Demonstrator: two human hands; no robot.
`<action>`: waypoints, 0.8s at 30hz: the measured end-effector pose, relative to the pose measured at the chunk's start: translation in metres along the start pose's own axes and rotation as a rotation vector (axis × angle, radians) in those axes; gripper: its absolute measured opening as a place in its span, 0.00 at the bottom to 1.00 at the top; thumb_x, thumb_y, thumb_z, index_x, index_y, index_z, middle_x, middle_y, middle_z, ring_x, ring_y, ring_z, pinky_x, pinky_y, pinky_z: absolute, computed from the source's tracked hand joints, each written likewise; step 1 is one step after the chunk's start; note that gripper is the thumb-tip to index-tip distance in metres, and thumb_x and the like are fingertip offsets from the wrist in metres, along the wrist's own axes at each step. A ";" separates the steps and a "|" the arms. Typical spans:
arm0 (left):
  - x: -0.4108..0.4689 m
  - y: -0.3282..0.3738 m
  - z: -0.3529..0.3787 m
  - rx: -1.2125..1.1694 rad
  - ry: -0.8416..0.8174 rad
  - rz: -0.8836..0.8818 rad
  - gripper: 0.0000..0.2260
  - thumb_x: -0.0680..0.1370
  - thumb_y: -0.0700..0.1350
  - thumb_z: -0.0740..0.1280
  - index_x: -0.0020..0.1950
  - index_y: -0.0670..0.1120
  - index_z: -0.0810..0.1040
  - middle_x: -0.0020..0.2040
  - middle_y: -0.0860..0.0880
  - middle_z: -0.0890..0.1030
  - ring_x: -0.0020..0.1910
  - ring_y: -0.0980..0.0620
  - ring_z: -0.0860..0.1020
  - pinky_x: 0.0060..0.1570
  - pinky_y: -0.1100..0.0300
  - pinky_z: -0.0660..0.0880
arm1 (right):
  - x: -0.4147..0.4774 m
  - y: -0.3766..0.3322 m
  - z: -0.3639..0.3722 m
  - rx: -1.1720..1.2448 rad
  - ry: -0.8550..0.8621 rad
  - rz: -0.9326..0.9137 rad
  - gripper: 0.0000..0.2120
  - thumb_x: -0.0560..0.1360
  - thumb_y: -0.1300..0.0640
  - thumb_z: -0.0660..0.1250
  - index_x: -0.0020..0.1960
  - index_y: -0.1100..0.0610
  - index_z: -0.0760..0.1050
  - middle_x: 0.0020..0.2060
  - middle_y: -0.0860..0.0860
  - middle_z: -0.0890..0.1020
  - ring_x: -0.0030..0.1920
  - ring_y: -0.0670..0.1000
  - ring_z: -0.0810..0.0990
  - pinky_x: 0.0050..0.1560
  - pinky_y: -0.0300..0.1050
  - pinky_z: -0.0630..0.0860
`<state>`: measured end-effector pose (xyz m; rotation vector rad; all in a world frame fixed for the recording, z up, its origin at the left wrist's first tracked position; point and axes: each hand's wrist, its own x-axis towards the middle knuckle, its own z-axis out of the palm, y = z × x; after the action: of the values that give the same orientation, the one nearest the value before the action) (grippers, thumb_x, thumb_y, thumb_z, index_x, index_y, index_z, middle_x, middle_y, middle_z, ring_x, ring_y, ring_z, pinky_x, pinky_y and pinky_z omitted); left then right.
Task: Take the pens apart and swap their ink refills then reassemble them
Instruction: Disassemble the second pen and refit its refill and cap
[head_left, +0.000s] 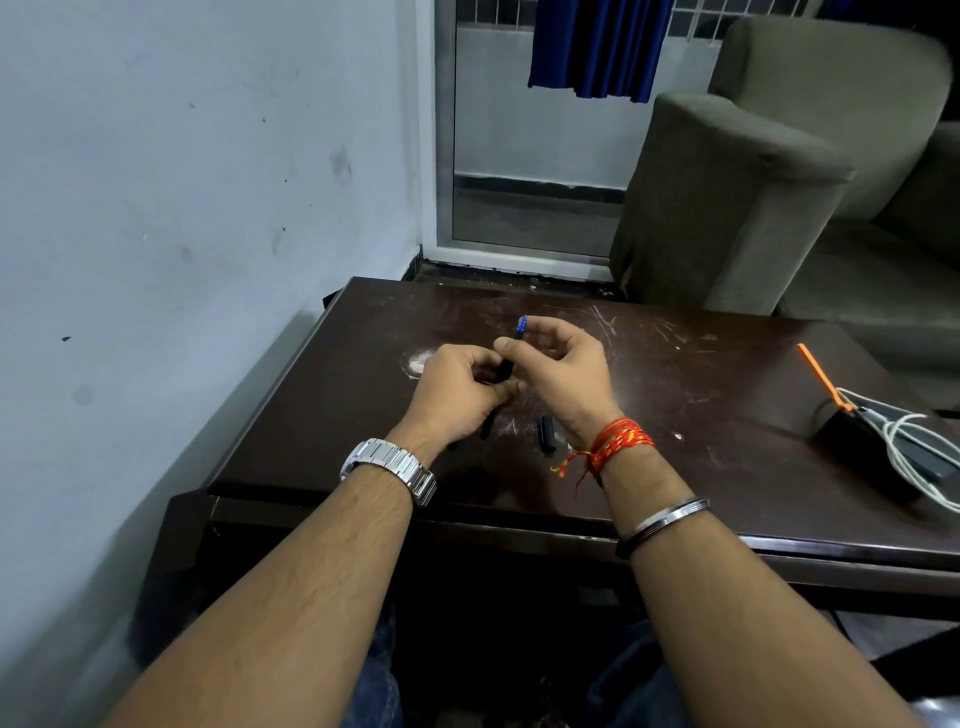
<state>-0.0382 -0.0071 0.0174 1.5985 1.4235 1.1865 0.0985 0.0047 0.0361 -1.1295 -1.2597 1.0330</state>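
Dark plastic pen with blue end was pinched by left hand and right hand. Straight, gentle pulling looked safest.

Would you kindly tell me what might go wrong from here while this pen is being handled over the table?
1. The left hand and right hand grip the blue-tipped pen above the table; a piece pulled free could spring out and fall.
2. The black pen part lies loose just beside the right wrist, dark on dark wood, so it might be overlooked or swept off.
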 end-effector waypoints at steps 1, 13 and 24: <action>0.000 -0.001 0.000 -0.007 -0.003 0.001 0.08 0.70 0.43 0.79 0.49 0.47 0.86 0.40 0.51 0.87 0.43 0.53 0.85 0.50 0.49 0.82 | 0.000 0.000 0.001 0.017 0.004 0.006 0.08 0.70 0.61 0.76 0.47 0.51 0.82 0.39 0.50 0.85 0.41 0.50 0.83 0.39 0.44 0.82; 0.000 0.000 0.000 0.031 -0.002 0.036 0.07 0.70 0.40 0.78 0.48 0.46 0.87 0.40 0.51 0.87 0.42 0.56 0.85 0.48 0.53 0.83 | 0.003 0.007 0.001 -0.029 0.061 -0.022 0.11 0.67 0.56 0.80 0.41 0.55 0.78 0.32 0.49 0.81 0.35 0.49 0.80 0.35 0.45 0.80; -0.003 0.003 -0.001 0.027 -0.015 0.033 0.09 0.71 0.41 0.78 0.49 0.47 0.86 0.41 0.52 0.87 0.42 0.59 0.85 0.44 0.63 0.81 | 0.000 0.009 0.001 -0.028 0.076 -0.048 0.17 0.64 0.48 0.81 0.42 0.53 0.76 0.34 0.47 0.79 0.35 0.47 0.77 0.36 0.41 0.78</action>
<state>-0.0376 -0.0103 0.0197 1.6523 1.4141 1.1768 0.0973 0.0067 0.0274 -1.1447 -1.2384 0.9309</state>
